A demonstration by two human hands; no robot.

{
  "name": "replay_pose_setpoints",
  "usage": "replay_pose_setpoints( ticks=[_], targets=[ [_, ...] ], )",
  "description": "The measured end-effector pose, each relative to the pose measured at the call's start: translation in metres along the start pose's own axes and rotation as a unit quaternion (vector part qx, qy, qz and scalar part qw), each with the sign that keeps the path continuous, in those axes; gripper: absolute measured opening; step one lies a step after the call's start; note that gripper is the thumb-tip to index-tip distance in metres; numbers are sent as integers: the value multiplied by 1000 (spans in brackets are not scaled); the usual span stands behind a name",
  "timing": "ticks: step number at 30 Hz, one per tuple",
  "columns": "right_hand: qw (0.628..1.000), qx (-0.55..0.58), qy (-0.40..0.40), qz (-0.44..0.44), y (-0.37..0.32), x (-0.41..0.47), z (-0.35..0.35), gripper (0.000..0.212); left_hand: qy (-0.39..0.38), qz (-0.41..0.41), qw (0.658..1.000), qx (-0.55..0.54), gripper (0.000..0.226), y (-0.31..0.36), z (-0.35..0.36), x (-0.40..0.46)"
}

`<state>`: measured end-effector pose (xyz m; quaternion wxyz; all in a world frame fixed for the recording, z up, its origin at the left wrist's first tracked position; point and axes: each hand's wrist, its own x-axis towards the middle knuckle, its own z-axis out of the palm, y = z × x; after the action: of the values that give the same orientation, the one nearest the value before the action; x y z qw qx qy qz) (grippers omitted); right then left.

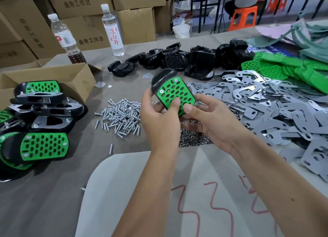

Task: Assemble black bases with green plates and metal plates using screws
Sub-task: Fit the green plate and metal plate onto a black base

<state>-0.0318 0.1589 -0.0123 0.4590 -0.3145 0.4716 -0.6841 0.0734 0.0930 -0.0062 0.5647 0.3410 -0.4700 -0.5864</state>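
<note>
Both hands hold one black base (162,78) with a perforated green plate (174,93) on its face; two screw heads show in the plate's upper corners. My left hand (159,116) grips its lower left side, thumb on the plate. My right hand (211,118) grips its lower right, thumb on the plate's bottom edge. Beneath lie loose screws (120,116) and small nuts (193,137). Bare black bases (186,59) are heaped behind, green plates (284,68) at the far right, grey metal plates (266,103) to the right.
Several finished assemblies (40,123) are piled at the left beside an open cardboard box (53,77). Two bottles (113,29) stand at the back, with stacked cartons behind them. A white sheet with red marks (177,192) lies at the table's near edge.
</note>
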Motion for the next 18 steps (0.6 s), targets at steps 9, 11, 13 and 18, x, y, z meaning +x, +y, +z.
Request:
replay_pose_setpoints(
  ticks=[9,11,13,18],
  targets=[
    [999,-12,-19,33,-2,0,-5,35,-1,-62,998,-9,47,-7,-4,4],
    [999,-22,-18,35,-3,1,-5,33,-2,-75,997,-18,46,-8,-5,6],
    [999,-14,-9,40,-2,2,-5,29,-10,-83,996,-16,47,-8,-5,4],
    [999,-7,25,33,1,3,-5,35,-19,-73,997,1,42,-8,0,0]
  ],
)
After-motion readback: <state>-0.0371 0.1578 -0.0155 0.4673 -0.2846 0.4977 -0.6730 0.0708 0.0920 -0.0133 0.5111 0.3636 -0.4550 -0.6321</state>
